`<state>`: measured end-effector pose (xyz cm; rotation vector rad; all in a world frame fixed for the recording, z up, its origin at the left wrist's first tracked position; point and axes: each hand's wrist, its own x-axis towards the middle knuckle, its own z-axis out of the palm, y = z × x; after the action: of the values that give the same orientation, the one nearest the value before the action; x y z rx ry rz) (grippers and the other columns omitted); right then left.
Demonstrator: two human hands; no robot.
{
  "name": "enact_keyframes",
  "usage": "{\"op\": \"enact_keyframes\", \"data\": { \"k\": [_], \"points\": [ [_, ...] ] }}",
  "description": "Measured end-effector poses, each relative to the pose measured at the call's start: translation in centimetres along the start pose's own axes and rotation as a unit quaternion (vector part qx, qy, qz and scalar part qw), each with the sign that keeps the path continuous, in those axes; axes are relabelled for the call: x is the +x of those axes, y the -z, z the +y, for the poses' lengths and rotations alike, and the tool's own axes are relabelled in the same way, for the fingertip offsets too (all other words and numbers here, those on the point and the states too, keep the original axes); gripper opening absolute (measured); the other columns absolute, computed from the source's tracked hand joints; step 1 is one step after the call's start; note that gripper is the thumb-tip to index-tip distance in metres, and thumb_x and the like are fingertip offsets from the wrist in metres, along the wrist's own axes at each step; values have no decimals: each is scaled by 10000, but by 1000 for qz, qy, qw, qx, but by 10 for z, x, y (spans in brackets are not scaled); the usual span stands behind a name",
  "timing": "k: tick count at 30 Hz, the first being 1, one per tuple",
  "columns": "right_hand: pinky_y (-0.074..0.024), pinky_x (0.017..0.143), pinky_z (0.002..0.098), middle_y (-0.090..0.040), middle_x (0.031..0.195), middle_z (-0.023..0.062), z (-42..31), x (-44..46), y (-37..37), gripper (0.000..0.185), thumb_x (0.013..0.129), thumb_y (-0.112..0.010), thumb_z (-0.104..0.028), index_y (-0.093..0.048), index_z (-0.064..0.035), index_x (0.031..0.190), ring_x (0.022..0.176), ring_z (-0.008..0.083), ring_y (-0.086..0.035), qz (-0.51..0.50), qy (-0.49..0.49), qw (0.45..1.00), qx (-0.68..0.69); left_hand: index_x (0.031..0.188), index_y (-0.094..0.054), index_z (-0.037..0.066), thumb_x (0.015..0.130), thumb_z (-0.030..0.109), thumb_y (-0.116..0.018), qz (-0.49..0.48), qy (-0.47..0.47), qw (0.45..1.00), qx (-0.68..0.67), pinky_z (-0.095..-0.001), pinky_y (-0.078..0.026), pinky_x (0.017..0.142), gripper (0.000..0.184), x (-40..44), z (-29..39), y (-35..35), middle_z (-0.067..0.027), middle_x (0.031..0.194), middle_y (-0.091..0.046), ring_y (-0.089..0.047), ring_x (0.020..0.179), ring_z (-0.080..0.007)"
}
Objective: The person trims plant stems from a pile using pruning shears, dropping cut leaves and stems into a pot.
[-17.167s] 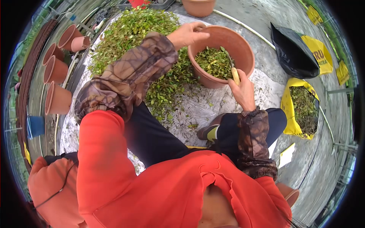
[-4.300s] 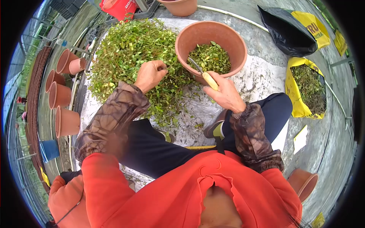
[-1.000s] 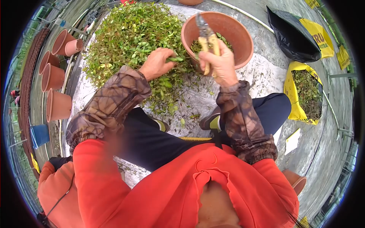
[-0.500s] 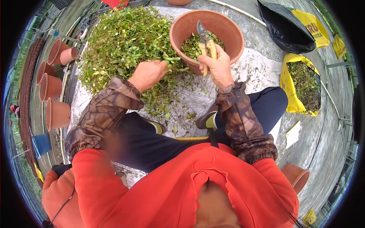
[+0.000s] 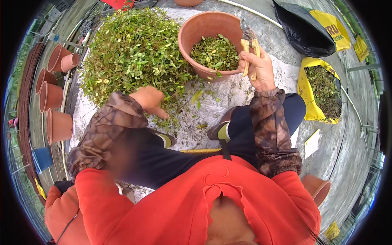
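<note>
Secateurs (image 5: 248,36), yellow-handled and grey-bladed

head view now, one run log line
right hand: grips pruning shears | left hand: at near edge of leafy stem pile | large plant pot: leaf clippings inside

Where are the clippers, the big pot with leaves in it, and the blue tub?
Clippers (image 5: 245,43): head view, on one of the pale yellow handles.
Big pot (image 5: 222,25): head view, on its bare inner wall.
Blue tub (image 5: 42,159): head view, on its side.
</note>
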<state>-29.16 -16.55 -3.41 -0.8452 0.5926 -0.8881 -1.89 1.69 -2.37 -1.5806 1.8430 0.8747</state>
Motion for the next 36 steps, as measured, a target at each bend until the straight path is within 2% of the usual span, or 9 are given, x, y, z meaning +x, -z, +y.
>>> {"op": "enact_keyframes", "data": {
  "k": [3,4,6,10,15,22,27,34,36],
  "points": [
    [-486,461,273,-593,758,93,-2,-4,-13,285,807,-625,31,-531,11,1075,538,152,-572,-30,-36,998,34,1010,-635,-26,773,436,-694,238,-46,960,-137,-435,-476,830,523,-14,12,40,-208,995,-642,-606,952,-366],
    [-484,466,274,-592,767,94,-4,-6,-21,287,811,-622,26,-529,8,1082,543,150,-567,-44,-52,996,55,1070,-611,-33,797,403,-685,380,-98,899,-195,-417,-471,861,520,-12,11,43,-201,1056,-637,-599,1006,-349],
    [-480,476,275,-589,787,95,-9,-11,-40,292,819,-615,17,-526,2,1096,553,147,-558,-72,-83,990,94,1209,-517,-50,817,329,-679,435,-215,801,-351,-385,-439,927,569,6,19,50,-182,1157,-615,-559,1116,-293],
    [-461,508,291,-584,805,91,-14,-8,-54,298,832,-599,14,-523,-11,1118,592,155,-554,-110,-89,978,151,1283,-472,12,912,164,-578,174,-299,696,-629,-327,-432,946,415,12,42,60,-107,1204,-588,-539,1123,-182],
    [-434,526,272,-588,850,97,-15,0,-29,246,846,-601,-14,-523,-19,1079,603,139,-523,-64,-51,989,121,1134,-531,49,925,169,-568,89,-336,670,-656,-295,-473,847,243,34,32,45,-60,1031,-617,-599,956,-139],
    [-454,525,284,-581,820,83,5,3,-21,224,850,-590,3,-534,-21,1065,609,150,-540,-38,-60,986,148,1220,-477,76,919,191,-578,41,-248,636,-730,-274,-463,736,337,37,52,36,-25,1097,-599,-575,870,-114],
    [-484,514,306,-588,784,80,8,7,-16,201,846,-575,28,-533,-9,1040,602,161,-581,-28,-47,986,157,1085,-600,75,901,171,-608,49,-249,671,-697,-249,-448,718,208,45,56,30,-1,976,-629,-565,819,-84],
    [-501,493,304,-612,784,99,8,12,12,241,828,-598,38,-536,-7,1057,573,173,-598,19,-27,994,109,1027,-590,78,931,207,-571,62,-190,607,-770,-313,-490,752,161,43,41,26,11,779,-588,-577,741,-112],
    [-503,486,304,-614,785,102,11,13,19,261,823,-613,33,-535,-7,1069,567,174,-599,25,-24,995,96,981,-558,98,938,230,-562,59,-157,606,-777,-303,-481,645,139,42,40,28,9,736,-560,-543,652,-104]
  ]
}}
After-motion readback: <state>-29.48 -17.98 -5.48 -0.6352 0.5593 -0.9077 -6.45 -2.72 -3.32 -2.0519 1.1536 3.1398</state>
